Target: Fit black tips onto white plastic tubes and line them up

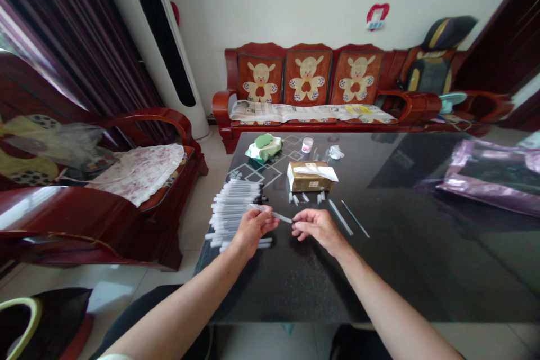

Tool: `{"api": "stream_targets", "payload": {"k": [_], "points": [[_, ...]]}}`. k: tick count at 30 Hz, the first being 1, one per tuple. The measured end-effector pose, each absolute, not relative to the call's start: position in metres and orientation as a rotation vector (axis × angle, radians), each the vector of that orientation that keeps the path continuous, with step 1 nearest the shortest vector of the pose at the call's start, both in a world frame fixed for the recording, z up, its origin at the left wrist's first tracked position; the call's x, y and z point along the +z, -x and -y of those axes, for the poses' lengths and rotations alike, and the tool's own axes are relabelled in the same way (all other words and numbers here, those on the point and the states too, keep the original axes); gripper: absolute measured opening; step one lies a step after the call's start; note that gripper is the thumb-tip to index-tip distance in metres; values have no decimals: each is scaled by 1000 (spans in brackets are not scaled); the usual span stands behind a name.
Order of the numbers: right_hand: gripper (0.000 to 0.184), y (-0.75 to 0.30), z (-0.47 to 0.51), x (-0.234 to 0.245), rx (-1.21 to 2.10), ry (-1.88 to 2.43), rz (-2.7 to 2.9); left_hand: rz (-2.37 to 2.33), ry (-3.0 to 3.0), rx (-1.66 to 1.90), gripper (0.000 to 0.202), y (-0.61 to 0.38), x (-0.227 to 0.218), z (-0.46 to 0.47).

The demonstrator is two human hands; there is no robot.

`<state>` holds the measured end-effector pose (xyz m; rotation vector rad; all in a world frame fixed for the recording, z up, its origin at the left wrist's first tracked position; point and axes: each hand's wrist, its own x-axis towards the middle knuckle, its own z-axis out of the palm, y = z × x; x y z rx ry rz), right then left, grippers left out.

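My left hand (253, 228) pinches a slim white pen barrel (276, 214) just above the dark glass table (379, 270). My right hand (317, 226) is closed in a pinch at the barrel's right tip, on a small part I cannot make out. A stack of several white pens (234, 208) lies directly left of my left hand. Two loose thin refills (348, 217) lie on the table right of my right hand. Several small caps (306, 198) sit in front of a brown cardboard box (310, 176).
A green wet-wipe pack (264, 147), a small white jar (307, 144) and crumpled tissue (336, 151) sit at the far table edge. A purple plastic bag (489, 177) lies at the right. Red wooden sofa (312, 95) behind, armchair (105, 191) left.
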<state>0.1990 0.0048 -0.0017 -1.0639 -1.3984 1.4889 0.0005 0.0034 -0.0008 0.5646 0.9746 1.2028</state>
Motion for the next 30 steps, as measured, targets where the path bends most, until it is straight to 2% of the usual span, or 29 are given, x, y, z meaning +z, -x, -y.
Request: {"api": "stream_targets", "payload": {"k": [14,30], "points": [[24,-196,-3,-2,1506,1039,1390,-970,-606,1213,18,-2,0,-1],[30,-195,-4,-2,1531,1071,1278,-942,-686,1253,33,-6,-2,2]]}}
